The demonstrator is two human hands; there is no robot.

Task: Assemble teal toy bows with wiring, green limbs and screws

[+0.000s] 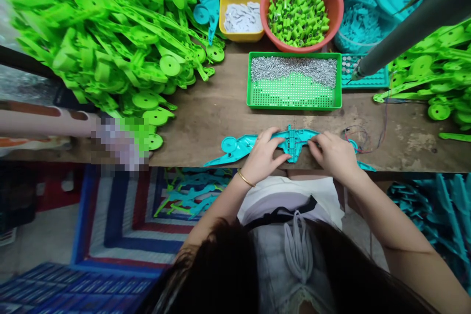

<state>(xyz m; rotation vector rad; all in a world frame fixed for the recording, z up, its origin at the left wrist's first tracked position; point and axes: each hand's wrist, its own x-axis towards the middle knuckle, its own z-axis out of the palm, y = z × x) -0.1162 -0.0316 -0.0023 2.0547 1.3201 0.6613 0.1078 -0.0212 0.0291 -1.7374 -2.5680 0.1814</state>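
Observation:
A long turquoise plastic part (292,144) lies along the table's front edge, with a round disc on its left arm and a cross-shaped middle. My left hand (263,154) is closed around the part just left of its middle, thumb and fingers on either side. At the right arm of the part, my right hand (333,154) pinches with thumb and forefinger at a thin dark line, which looks like wire. Thin red and blue wires (368,149) loop out on the table beyond that hand. My right hand hides much of the part's right arm.
Ahead stands a green tray (294,107) of small metal screws. Behind it are a red bowl (265,10) of green pieces and a yellow tub (241,38) of white pieces. Green plastic parts (110,24) pile up left. A dark tool (397,34) hangs at right. A co-worker's arm (47,120) reaches in from the left.

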